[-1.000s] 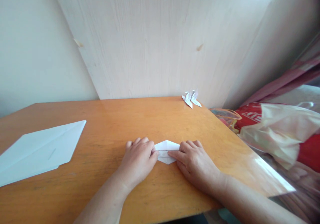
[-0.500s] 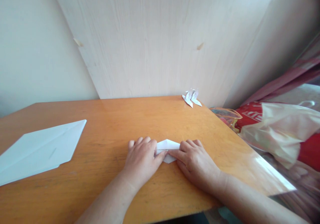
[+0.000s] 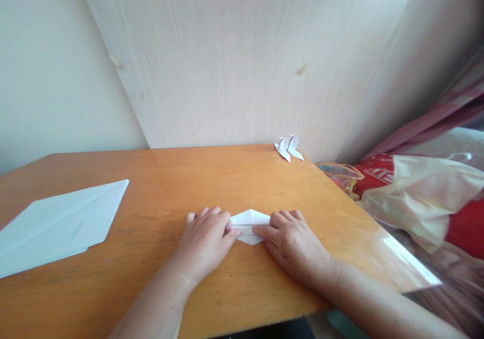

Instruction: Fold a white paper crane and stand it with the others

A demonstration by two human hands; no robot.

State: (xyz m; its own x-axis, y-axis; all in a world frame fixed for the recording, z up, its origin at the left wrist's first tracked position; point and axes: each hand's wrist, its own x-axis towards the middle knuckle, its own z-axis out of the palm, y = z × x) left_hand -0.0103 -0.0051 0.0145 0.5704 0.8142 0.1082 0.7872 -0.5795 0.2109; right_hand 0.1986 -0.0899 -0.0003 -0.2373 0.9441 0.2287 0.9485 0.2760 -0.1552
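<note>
A small folded white paper [image 3: 249,220], diamond-shaped, lies flat on the orange wooden table [image 3: 159,187] near its front edge. My left hand [image 3: 206,240] rests on the paper's left end, fingers curled and thumb pressing down on it. My right hand [image 3: 293,240] covers the right end, index finger pressing along the lower flap. Both hands hide the paper's two tips.
A large folded white sheet [image 3: 56,225] lies at the table's left. A small finished white paper figure [image 3: 288,147] sits at the back right corner by a pale wooden board [image 3: 234,61]. Red and clear plastic bags [image 3: 416,192] lie off the table's right edge.
My left thumb slid right along the paper's middle half a second ago and has drawn back to the left end. The right hand barely moved.
</note>
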